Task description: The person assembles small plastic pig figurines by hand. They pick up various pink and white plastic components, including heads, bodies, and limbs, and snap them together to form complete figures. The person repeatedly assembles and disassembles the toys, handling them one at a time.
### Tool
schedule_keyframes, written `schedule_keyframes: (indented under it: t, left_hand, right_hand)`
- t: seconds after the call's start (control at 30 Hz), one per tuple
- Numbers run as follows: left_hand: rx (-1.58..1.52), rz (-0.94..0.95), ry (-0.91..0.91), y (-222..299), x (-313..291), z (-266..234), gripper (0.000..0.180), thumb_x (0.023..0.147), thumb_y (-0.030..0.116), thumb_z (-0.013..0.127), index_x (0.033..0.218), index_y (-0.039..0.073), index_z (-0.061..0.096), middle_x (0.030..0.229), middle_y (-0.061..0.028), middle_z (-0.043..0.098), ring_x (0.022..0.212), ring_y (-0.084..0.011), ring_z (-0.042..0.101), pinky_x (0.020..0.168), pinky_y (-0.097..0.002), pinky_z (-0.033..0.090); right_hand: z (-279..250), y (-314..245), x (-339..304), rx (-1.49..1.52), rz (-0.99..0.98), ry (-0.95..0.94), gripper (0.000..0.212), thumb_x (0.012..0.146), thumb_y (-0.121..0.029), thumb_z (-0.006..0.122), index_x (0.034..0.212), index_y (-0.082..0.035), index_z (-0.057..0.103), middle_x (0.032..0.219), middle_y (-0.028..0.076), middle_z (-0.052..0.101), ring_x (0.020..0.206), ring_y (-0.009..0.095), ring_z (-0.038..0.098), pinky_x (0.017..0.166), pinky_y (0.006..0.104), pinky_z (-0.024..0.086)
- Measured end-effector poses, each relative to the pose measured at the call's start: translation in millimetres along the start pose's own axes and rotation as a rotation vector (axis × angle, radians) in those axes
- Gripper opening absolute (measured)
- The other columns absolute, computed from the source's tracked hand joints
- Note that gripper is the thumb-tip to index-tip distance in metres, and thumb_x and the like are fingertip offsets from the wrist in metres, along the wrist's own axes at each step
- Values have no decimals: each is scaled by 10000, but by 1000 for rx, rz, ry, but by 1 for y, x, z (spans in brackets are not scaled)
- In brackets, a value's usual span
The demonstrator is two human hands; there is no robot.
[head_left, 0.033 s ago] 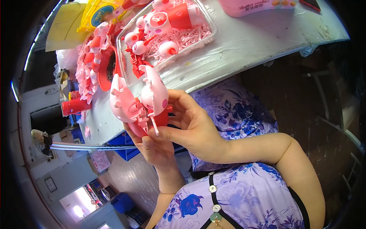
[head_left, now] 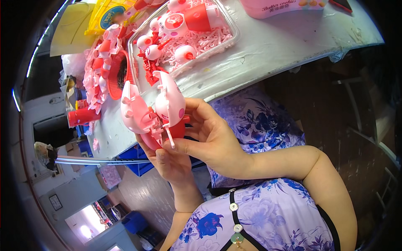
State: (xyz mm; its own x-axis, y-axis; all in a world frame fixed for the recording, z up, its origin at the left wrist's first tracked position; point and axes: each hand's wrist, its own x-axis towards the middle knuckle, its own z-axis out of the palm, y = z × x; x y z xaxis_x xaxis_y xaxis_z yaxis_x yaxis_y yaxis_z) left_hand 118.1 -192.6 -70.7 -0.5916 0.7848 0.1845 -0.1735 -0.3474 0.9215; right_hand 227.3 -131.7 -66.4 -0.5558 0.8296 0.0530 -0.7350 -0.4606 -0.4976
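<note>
Both of my hands hold a pink and red plastic toy figure (head_left: 153, 115) up in front of the table's near edge. Its two shell halves stand apart in a V, joined or touching low down, with small inner parts and what looks like a spring showing between them. My left hand (head_left: 171, 165) is closed on the toy's lower left side, thumb in front. On the red lower right part, my right hand (head_left: 220, 144) grips with fingers behind, its thumb by a thin pale pink stick (head_left: 170, 137) that juts out of the toy.
Behind the toy, a clear plastic tray (head_left: 224, 44) holds many small pink parts and several toy figures. Left of it are a red basket (head_left: 115, 79) and a heap of pink and red parts (head_left: 98, 71). A pink tub (head_left: 280, 9) stands on the table (head_left: 268, 54) farther back.
</note>
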Motion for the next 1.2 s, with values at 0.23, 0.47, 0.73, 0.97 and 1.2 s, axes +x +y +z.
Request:
schedule_keyframes:
  t: [0.23,0.47,0.73,0.97,1.2]
  left_hand:
    - [26,9,2,0,1,4,831,788,309,722,1426,61,253,1393,-155,388,1264,-298,430,1044,-448,400]
    - [35,8,0,1,2,6,839,769,315,742,1419,64,274,1383,-151,403,1256,-300,440,1038,-449,407]
    - [162,56,-48,6,3,19,771,763,301,751,1379,59,356,1351,-158,439,1227,-293,472,1025,-433,415]
    - [345,200,-137,11,5,15,691,840,277,684,1360,-31,349,1282,-207,489,1162,-279,523,997,-399,436]
    - [427,224,-130,14,4,22,646,845,238,690,1332,-66,393,1265,-195,521,1146,-250,536,991,-368,425]
  right_hand:
    - [0,0,0,15,17,-9,571,801,2,697,1276,-46,384,1208,71,494,1136,147,505,1007,316,394]
    - [-1,1,0,-30,9,-7,573,800,1,698,1279,-47,387,1208,69,496,1134,144,505,1003,313,396]
    - [-2,-3,1,36,41,1,585,797,34,680,1296,-41,384,1230,74,488,1152,154,499,1003,316,408]
    - [-8,-7,3,141,131,-26,548,805,-29,701,1284,-24,435,1214,82,520,1104,154,527,950,302,452]
    - [-12,-10,3,156,183,-21,510,817,-19,684,1271,-23,453,1178,69,549,1093,145,538,944,295,458]
